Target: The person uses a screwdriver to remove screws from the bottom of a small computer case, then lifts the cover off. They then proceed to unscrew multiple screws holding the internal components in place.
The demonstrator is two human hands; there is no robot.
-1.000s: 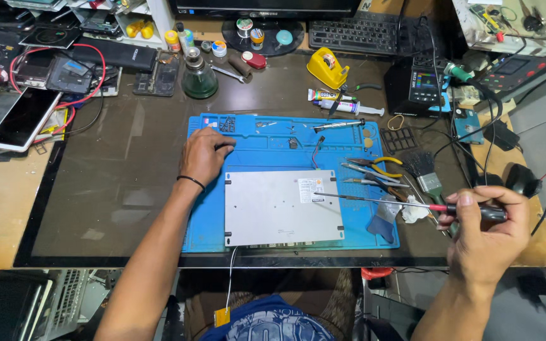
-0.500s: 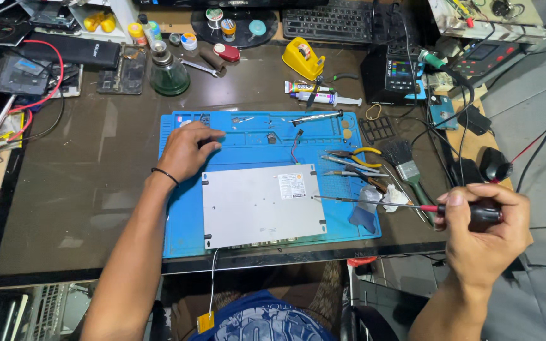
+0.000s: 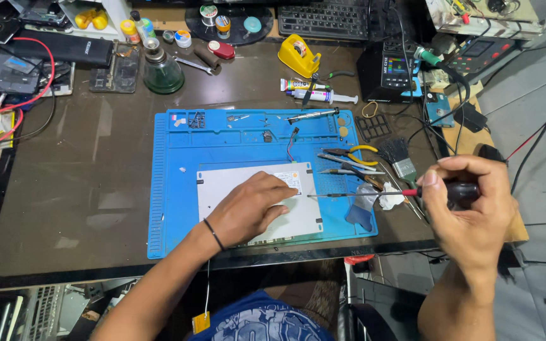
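A flat white rectangular panel (image 3: 222, 188) lies on a blue work mat (image 3: 172, 164). My left hand (image 3: 248, 208) rests palm down on the panel's right half, fingers spread, holding nothing. My right hand (image 3: 469, 205) is off the mat's right edge and grips the black handle of a long thin screwdriver (image 3: 361, 194). Its shaft points left, with the tip near the panel's right edge.
Pliers (image 3: 352, 151), tweezers and a brush (image 3: 399, 158) lie on the mat's right side. A green glass bottle (image 3: 162, 71), a yellow tape dispenser (image 3: 298, 55), tubes (image 3: 314, 91), a keyboard (image 3: 320, 19), a small meter (image 3: 394, 69) and cables crowd the desk's far side.
My left hand has come back from the mat's upper left tray area and settled flat on the white panel. The right hand still holds the screwdriver, its tip now near the panel's edge.
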